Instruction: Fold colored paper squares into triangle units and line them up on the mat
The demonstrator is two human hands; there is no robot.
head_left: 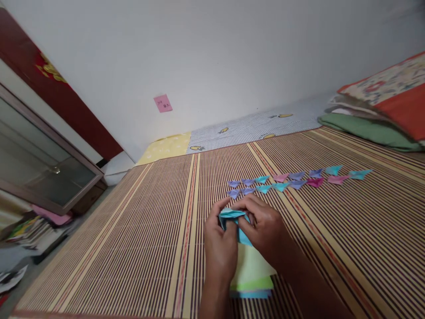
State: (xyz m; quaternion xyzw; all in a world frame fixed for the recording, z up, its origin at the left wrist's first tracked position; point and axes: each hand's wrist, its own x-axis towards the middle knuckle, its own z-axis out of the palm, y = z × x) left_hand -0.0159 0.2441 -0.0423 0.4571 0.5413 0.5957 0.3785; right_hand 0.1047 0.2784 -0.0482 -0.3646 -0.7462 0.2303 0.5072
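A blue folded paper (236,218) is seen. Purple, teal and pink folded pieces (292,179) are ranged beyond it on a brown-striped mat (133,230).

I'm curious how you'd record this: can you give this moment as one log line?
left hand: grips blue paper | right hand: pinches same paper | under hands: paper stack | beyond: folded pieces in two rows on mat

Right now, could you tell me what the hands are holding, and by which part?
Both hold a blue folded paper: left hand at its left edge, right hand pinching its right side.
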